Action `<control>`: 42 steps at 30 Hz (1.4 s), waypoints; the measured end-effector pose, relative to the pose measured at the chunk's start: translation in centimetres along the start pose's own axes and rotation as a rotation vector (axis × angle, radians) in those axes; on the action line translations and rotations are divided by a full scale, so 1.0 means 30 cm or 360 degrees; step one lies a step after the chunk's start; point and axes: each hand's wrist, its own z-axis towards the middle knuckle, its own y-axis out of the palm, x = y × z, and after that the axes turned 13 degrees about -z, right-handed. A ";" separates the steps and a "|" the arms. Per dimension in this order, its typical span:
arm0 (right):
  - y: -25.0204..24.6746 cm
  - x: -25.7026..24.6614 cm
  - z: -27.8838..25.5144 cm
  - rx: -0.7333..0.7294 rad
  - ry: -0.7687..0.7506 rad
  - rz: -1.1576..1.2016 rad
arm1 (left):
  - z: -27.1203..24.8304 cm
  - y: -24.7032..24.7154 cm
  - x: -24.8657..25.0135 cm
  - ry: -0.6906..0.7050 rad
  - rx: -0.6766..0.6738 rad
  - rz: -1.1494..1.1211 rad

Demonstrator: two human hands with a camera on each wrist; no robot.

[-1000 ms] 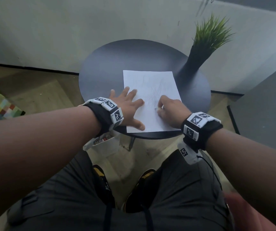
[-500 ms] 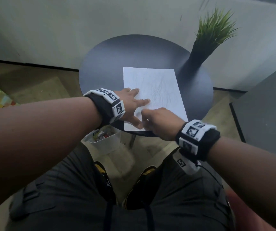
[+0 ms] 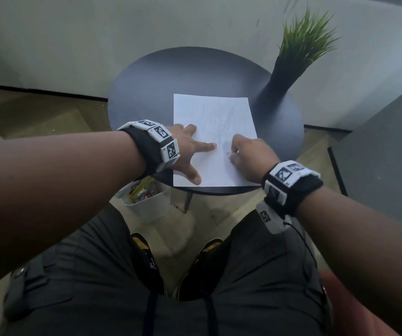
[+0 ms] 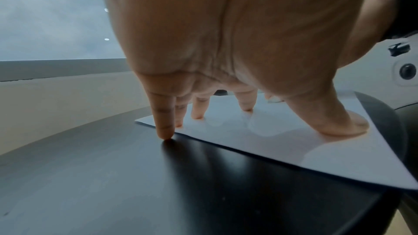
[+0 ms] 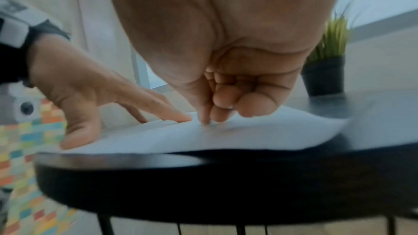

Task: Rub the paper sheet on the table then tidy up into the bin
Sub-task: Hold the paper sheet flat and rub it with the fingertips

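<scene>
- White paper sheet [image 3: 215, 132] lies flat under the spread, straight-fingered left hand [image 3: 187, 151].
- Right hand [image 3: 248, 154] is curled, fingertips pinched on the sheet; anything held is hidden.

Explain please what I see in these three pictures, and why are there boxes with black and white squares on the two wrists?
There is no machine here: a person works with bare hands. The boxes are small cameras strapped to each wrist, and a third camera sits on the head. The top picture looks down from the head; the other two look along each hand from the wrist.

A white paper sheet lies on a round dark table, beside a potted plant. The left hand presses flat, fingers spread, to keep the sheet in place. The right hand is curled, its fingertips down on the sheet; if it pinches something small, such as an eraser, I cannot see it. A white bin with rubbish stands on the floor under the table edge.
</scene>
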 end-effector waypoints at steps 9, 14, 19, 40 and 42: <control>-0.008 0.033 0.000 -0.0037 0.0032 0.0021 | 0.000 -0.005 0.015 -0.0014 -0.0012 0.0018; 0.034 -0.120 -0.120 -0.0069 -0.0556 0.0055 | 0.004 -0.029 0.037 -0.0006 -0.0054 0.0061; 0.013 0.045 -0.011 -0.0067 -0.0023 0.0090 | 0.006 -0.031 0.041 -0.0012 -0.0078 0.0075; 0.006 0.093 -0.036 -0.0109 -0.0095 0.0149 | 0.007 -0.036 0.067 -0.0045 -0.0105 0.0016; 0.013 0.110 -0.017 -0.0121 -0.0021 0.0193 | 0.006 -0.040 0.075 -0.0022 -0.0036 0.0038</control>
